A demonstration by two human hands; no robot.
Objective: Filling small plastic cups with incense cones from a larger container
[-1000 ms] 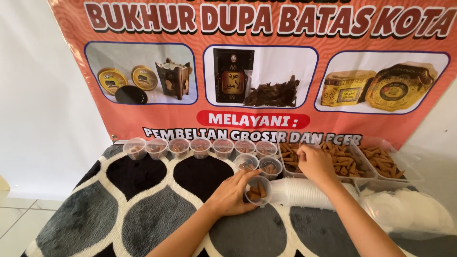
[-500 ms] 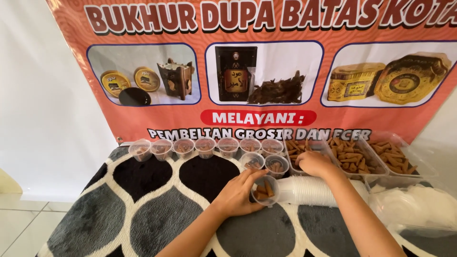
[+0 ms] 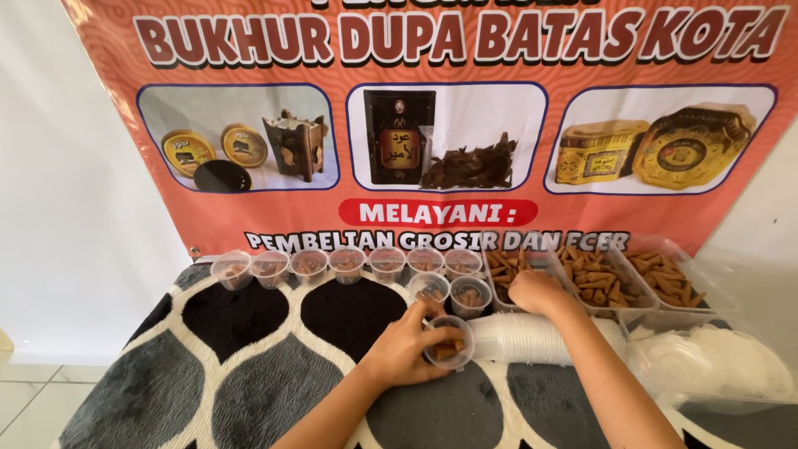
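Observation:
My left hand [image 3: 405, 345] grips a small clear plastic cup [image 3: 449, 342] with a few brown incense cones in it, resting on the rug. My right hand [image 3: 536, 290] hovers closed just above the near edge of a clear tray of brown cones [image 3: 582, 278]; whether it holds cones is hidden by the fingers. Two filled cups [image 3: 451, 291] stand just behind the held cup.
A row of several filled clear cups [image 3: 345, 263] lines the back of the black, grey and white rug [image 3: 249, 357]. A sleeve of stacked empty cups [image 3: 532, 337] lies under my right forearm. A second cone tray [image 3: 669, 278] and plastic bags [image 3: 715, 366] sit right. An orange banner [image 3: 449, 125] hangs behind.
My right hand has drawn back from inside the cone tray toward its near edge. My left hand keeps its hold on the cup, which has barely moved.

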